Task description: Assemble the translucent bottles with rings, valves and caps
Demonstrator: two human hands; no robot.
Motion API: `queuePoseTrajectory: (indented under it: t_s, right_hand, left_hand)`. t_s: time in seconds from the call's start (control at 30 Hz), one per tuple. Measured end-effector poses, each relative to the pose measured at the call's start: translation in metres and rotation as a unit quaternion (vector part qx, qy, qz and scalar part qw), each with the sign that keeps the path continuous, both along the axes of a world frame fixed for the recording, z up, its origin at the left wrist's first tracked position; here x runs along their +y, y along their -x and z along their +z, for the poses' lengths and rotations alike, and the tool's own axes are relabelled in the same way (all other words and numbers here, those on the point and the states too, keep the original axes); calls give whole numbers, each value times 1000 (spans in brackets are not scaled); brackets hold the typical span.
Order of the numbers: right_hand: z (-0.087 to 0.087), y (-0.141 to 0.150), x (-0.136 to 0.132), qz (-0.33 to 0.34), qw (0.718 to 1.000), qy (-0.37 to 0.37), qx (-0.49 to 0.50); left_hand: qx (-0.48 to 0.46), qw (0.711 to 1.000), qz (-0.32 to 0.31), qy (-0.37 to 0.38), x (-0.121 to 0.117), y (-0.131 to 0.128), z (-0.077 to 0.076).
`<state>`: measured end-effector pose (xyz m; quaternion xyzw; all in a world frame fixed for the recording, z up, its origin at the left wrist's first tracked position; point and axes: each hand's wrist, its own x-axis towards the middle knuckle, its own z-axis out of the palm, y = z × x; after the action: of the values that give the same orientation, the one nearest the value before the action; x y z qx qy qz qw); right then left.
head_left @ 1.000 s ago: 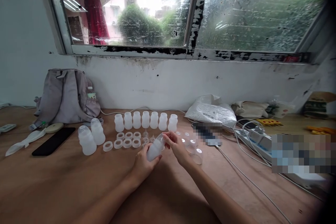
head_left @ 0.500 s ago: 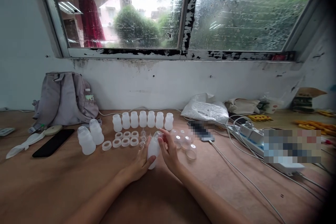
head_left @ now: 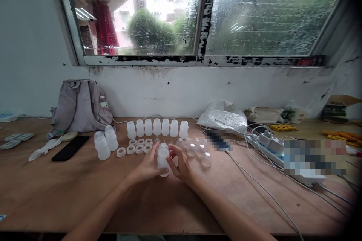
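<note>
A frosted white baby bottle stands roughly upright between my hands, with a translucent top on it. My left hand is wrapped round its left side, thumb across the lower front. At the right, my right hand has its thumb and fingers against the bottle's upper side. Left of my hands lie several white collar rings in two rows, and a clear teat is partly hidden behind the left fingers. Several clear dome caps lie to the right. Two capped bottles stand farther left.
A row of open white bottles stands behind. At the left are a black phone and a grey backpack. A silvery bubble-wrap bag, a power strip and loose cables occupy the right side.
My right hand has come down from the bottle's top to its side. The bottle sits slightly lower and more upright in view. The camera view has shifted a little, showing the table's front edge.
</note>
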<state>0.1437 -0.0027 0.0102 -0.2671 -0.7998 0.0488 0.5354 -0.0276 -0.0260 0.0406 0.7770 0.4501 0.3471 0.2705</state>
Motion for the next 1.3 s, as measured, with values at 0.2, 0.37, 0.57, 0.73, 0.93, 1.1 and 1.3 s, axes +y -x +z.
queuePoseTrajectory:
  t_s: [0.2,0.37,0.57,0.73,0.93,1.1,1.3]
  right_hand:
    - [-1,-6,6,-18,999,38,15]
    - [-1,-10,13,-59,996,59,31]
    - [2,-10,13,-70,995,68,3]
    - [2,-9,12,-76,994,78,-19]
    - [1,-9,14,-77,994,80,-21]
    - [0,-9,16,-81,993,83,-22]
    - [-3,-10,20,-130,984,102,-67]
  left_hand:
    - [2,999,-1,-49,6,-2,57]
    - [76,991,67,-89,28,27,98]
    - [185,950,223,-118,75,96,125]
    - [299,889,335,-87,106,134,112]
    - [321,869,375,-45,111,149,87]
    - [329,865,378,-30,106,149,83]
    - [345,857,381,-35,104,145,81]
